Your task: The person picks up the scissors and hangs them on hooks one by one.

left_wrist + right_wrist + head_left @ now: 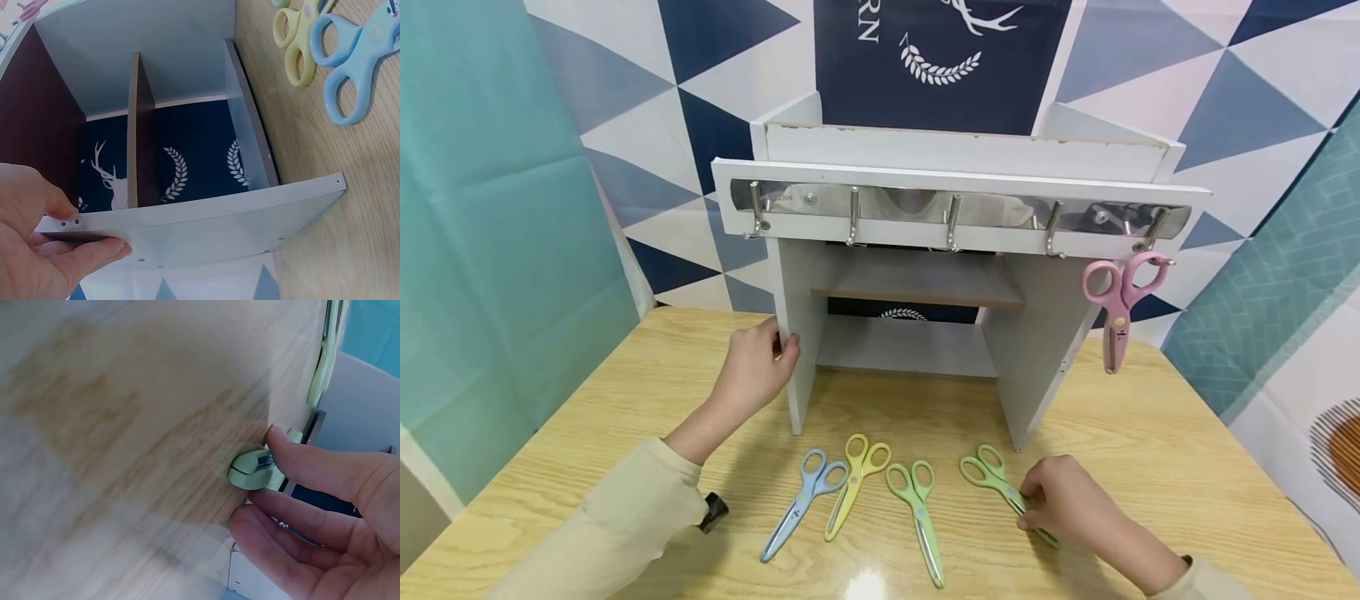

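Note:
My left hand (752, 367) grips the front edge of the left side panel (800, 325) of a white shelf unit, thumb on one side and fingers on the other in the left wrist view. At the lower right, my right hand (1071, 504) pinches a pair of green scissors (992, 477) by the blade end; their handles point toward the shelf. The right wrist view shows the thumb and fingers around the green tip (249, 474). Pink scissors (1117, 321) hang by one handle loop from the rightmost metal hook (1152, 227).
Blue scissors (805, 493), yellow scissors (852, 487) and another green pair (921, 512) lie on the wooden table (662, 367) before the shelf. Several hooks line a metal strip (887, 202) on its top front board. Patterned cloth hangs behind.

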### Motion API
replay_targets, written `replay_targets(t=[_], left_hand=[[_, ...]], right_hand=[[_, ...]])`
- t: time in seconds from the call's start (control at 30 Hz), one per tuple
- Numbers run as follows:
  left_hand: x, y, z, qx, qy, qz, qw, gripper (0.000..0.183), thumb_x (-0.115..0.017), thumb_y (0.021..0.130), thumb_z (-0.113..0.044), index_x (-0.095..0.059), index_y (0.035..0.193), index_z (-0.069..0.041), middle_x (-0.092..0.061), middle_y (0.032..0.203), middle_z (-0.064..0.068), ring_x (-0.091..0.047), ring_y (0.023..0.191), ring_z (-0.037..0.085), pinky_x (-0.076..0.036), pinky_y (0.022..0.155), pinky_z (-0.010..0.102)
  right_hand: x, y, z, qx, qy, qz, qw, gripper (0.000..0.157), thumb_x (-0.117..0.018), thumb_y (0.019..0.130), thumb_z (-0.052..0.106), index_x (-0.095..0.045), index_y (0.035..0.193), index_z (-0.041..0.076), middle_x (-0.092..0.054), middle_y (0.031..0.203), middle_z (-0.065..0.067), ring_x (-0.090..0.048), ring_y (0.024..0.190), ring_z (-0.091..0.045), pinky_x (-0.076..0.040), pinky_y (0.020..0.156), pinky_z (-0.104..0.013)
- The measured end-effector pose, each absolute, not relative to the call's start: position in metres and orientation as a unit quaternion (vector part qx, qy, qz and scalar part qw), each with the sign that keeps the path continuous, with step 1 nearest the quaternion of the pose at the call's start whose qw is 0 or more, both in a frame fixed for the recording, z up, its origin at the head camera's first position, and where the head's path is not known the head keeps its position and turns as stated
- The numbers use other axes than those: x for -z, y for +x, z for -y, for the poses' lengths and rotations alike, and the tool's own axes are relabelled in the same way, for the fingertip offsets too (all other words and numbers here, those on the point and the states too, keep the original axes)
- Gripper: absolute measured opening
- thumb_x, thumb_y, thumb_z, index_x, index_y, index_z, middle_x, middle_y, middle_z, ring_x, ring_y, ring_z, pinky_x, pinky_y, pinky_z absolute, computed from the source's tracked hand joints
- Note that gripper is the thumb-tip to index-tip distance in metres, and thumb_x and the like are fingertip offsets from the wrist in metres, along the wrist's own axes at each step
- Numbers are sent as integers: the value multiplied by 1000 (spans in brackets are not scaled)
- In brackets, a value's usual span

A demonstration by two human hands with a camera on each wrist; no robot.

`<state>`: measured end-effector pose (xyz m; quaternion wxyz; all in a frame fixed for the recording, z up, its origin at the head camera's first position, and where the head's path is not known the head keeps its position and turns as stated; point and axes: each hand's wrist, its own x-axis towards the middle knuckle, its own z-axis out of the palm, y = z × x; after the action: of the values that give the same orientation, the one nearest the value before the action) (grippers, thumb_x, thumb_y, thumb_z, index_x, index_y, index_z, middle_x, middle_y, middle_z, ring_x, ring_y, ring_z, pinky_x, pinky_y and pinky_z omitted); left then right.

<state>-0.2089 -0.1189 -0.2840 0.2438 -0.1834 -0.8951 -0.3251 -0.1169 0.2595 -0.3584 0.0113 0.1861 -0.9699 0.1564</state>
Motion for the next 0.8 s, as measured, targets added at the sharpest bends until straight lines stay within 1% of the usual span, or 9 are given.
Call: replay_targets(t=[0.2,0.5,0.7,0.8], left_hand=[[284,-209,119,325,-181,897,240,16,-54,90,-6,-60,79,3,-53,58,9,-41,50,13,-32,46,22],[285,-210,120,322,-181,897,243,16,-54,90,-6,-59,77,2,-52,57,9,-40,50,14,-32,46,22],[285,-210,119,324,-179,896,246,15,-54,89,-7,-59,77,2,-49,56,7,-39,49,13,-31,46,22],[284,-210,118,323,-178,896,247,16,-54,90,-7,-58,76,1,-46,55,6,-37,48,13,-29,46,22]], right_hand=[[357,-117,-257,-159,161,974,3,20,-88,59,12,-71,69,12,-57,62,10,-43,58,2,-40,53,-17],[357,-120,-258,-175,165,971,-1,19,-87,59,7,-72,71,9,-63,64,7,-50,58,4,-44,53,-17],[356,-123,-258,-171,166,971,-2,20,-86,59,4,-71,70,10,-62,63,7,-49,58,4,-43,52,-17],[356,-123,-257,-158,148,976,-3,20,-84,59,2,-70,70,11,-61,64,7,-48,58,1,-43,53,-18]])
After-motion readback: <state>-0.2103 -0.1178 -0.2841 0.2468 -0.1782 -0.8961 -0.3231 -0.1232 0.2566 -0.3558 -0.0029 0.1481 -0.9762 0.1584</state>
